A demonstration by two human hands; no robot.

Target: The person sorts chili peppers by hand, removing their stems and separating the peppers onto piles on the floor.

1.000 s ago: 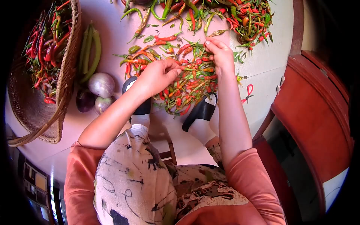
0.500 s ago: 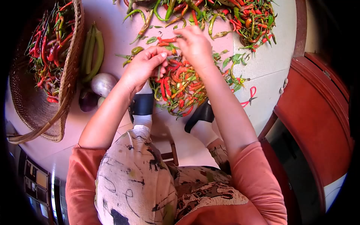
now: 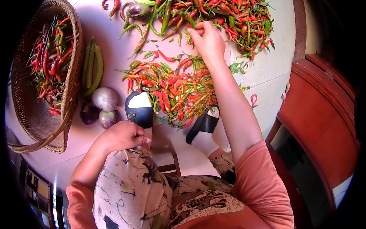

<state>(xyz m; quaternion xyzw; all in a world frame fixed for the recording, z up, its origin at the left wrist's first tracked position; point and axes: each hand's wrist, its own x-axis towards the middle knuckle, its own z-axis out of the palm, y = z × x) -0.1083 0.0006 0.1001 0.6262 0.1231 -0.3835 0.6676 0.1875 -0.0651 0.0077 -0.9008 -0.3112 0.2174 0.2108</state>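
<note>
My left hand [image 3: 124,136] rests on my raised knee, its fingers curled in with nothing visible in them. Stretched forward, my right hand [image 3: 207,41] is at the near edge of the far chili pile [image 3: 244,23], thumb and index finger apart, and no chili shows between them. A nearer heap of red and green chilies [image 3: 179,89] lies on the floor between and beyond my two feet. A purple-green eggplant [image 3: 139,10] sits at the left end of the far pile.
A wicker basket [image 3: 72,65] with red chilies stands at left. Beside it lie long green vegetables [image 3: 92,68] and round eggplants [image 3: 105,99]. Red-handled scissors [image 3: 254,100] lie right of the heap. A red wooden chair [image 3: 320,118] stands at right. My dark slippers [image 3: 140,110] touch the heap.
My left hand has drawn back from the near heap to my knee. My right hand went left over the heap, then moved forward and right to the far pile.
</note>
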